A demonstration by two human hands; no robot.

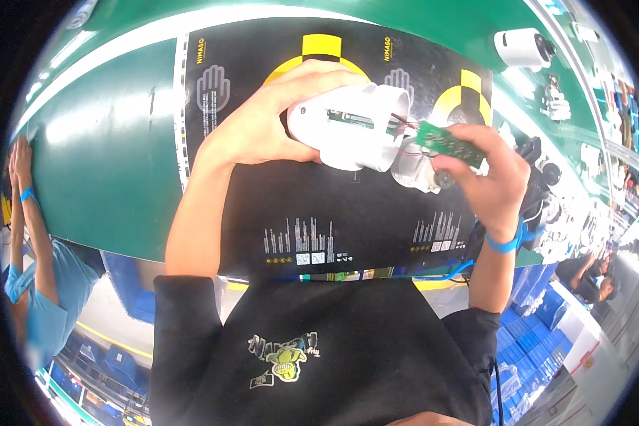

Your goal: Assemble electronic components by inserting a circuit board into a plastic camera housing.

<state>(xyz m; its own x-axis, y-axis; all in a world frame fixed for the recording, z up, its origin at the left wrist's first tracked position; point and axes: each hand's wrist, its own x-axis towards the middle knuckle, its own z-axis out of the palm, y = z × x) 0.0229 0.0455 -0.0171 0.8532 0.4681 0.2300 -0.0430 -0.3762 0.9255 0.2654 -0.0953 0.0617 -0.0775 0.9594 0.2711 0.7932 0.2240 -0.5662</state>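
Observation:
My left hand [266,124] is wrapped round a white plastic camera housing [348,145], which lies on its side above the black mat. Through the housing's opening some electronics show, and thin dark wires run out of its right end. Between thumb and fingers, my right hand [495,181] grips a green circuit board [447,144] just beside that end. The wires reach toward the board; where they join it I cannot make out. Under the board sits a second white rounded part [415,170], partly hidden by the board and my fingers.
A printed black mat [319,213] covers part of the green table [106,167]. A white cylindrical camera [524,48] stands at the far right, with many white parts [561,227] crowded along the right side. At far left, another person's hands [21,160] rest near the table edge.

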